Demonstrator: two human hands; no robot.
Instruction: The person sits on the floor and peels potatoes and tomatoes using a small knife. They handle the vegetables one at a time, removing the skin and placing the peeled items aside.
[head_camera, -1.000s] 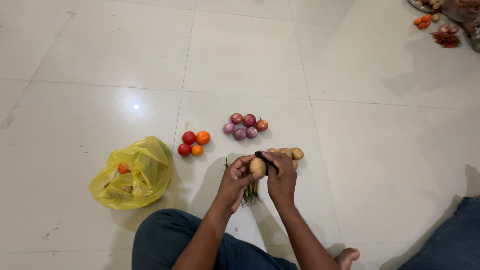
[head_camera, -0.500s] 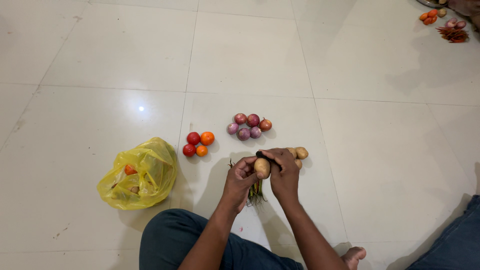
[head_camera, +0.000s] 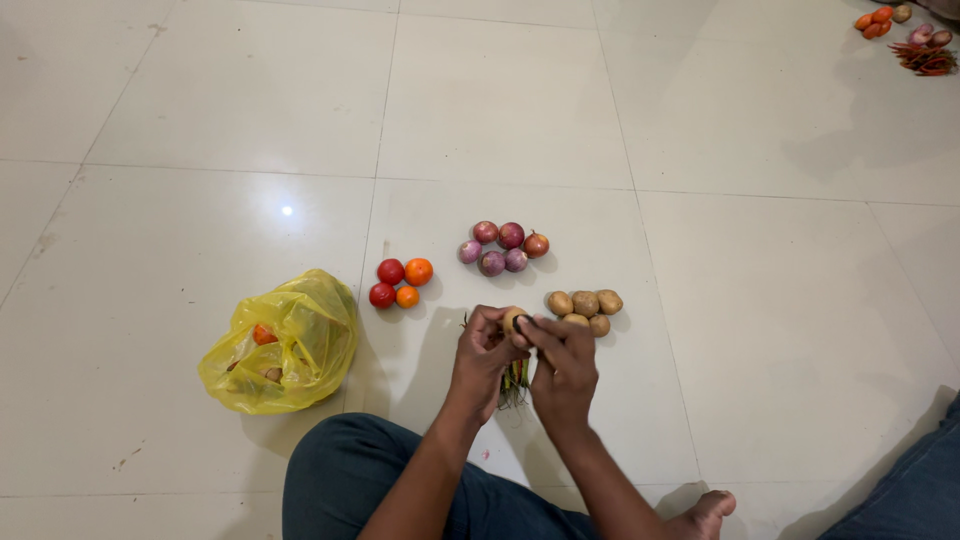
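While the left hand cups a potato above the floor, its grip closed round it, the right hand pinches a dark peeler at its top; a slip could nick the left fingers

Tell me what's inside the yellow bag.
Through the yellow bag an orange-red piece and a pale brownish one show. The crumpled plastic covers the rest, so anything more inside cannot be seen.
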